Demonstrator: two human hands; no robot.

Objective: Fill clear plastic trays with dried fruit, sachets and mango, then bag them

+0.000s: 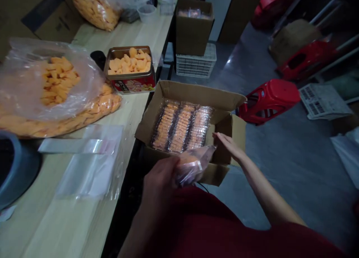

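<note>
Nearest: left hand (160,175), fingers closed around a small clear packet of orange biscuits (193,163), held just over the near edge of an open cardboard box (196,95).

Right hand (228,143), fingers straight and open, palm flat against the inside of the box's right wall, just beside the packet; it grips nothing.

Inside the box: three rows of sealed biscuit packets (181,125), packed side by side and filling the left and middle of the floor. The box stands below the table's right edge, flaps folded outward.

On the wooden table (70,220), left of the hands: a stack of empty clear bags (89,164), lying flat. A grey round container (17,168) sits at the left edge, only partly in view.

Farther along the table: a large clear plastic bag of loose orange biscuits (56,89), slumped open. Beyond it, an open rectangular tin (129,69) heaped with the same biscuits. At the far end, a second bulk bag of biscuits (95,9).

On the floor beyond the box: a red plastic stool (269,99) on its side; a white plastic crate (196,61) with a second carton (193,26) standing on it.
</note>
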